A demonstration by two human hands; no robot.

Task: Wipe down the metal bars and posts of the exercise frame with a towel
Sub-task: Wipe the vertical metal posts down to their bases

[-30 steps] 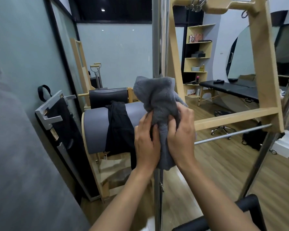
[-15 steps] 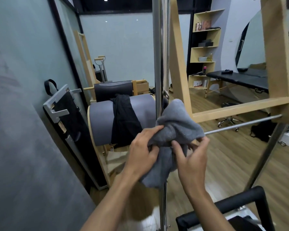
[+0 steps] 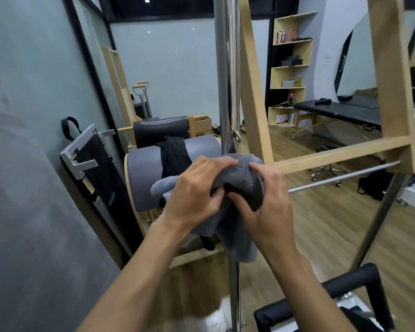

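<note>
A shiny vertical metal post [image 3: 227, 68] runs from top to bottom in the middle of the view. A grey towel [image 3: 243, 178] is wrapped around it at mid height, its loose end hanging below. My left hand [image 3: 197, 195] grips the towel from the left and my right hand [image 3: 266, 200] grips it from the right, thumbs meeting in front of the post. A thin horizontal metal bar [image 3: 345, 177] runs off to the right, under a wooden frame [image 3: 340, 152]. A slanted metal post [image 3: 379, 224] stands at the right.
A grey padded barrel [image 3: 144, 173] with a black cloth over it stands just behind the post. A grey wall [image 3: 22, 164] is close on the left, with a black board leaning on it. A black padded bar [image 3: 321, 298] lies at the bottom right. A massage table and shelves stand at the back.
Both hands have slid the towel down the vertical post, from about head height to lower on the post. The grip has shifted, with the thumbs now together in front.
</note>
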